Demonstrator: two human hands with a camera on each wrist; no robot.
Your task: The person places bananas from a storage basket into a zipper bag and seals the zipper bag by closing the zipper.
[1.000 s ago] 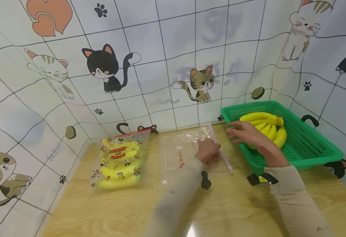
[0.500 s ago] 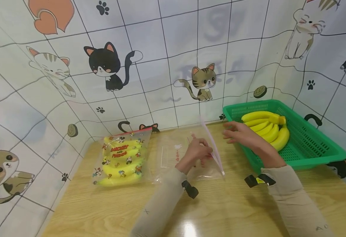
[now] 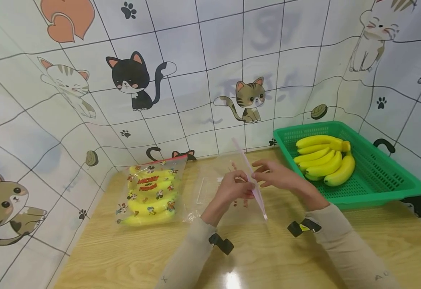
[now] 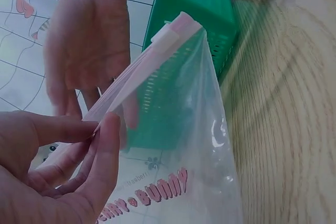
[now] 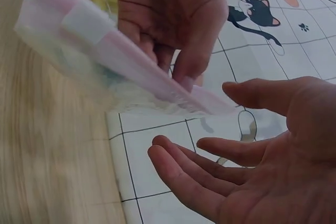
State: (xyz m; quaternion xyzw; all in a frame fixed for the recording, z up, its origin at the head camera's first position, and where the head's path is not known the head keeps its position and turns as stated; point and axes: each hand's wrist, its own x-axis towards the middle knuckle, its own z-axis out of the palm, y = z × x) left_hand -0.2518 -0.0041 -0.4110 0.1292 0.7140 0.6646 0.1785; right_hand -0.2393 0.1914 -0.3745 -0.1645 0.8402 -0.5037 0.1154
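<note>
My left hand (image 3: 232,186) pinches a clear zip bag (image 4: 205,145) by its pink zip edge (image 3: 245,162), between thumb and fingers. The edge is raised off the table, and the bag body hangs down to the left. Red print shows on the plastic. In the left wrist view a white slider (image 4: 164,40) sits near one end of the zip. On the other side of the edge, my right hand (image 3: 277,175) has its fingers spread and relaxed, close to the zip, with nothing in its grasp. The right wrist view shows its thumb (image 5: 257,93) near the strip.
To the left lies a printed bag (image 3: 149,192) with a red zip, filled with bananas. At the right stands a green basket (image 3: 380,188) holding a bunch of bananas (image 3: 324,158). Behind the wooden table (image 3: 124,257) rises a cat-patterned wall covering (image 3: 192,88).
The left hand has lifted the bag's zip edge off the table and drawn it left. The right hand has moved left from beside the basket to the bag's edge.
</note>
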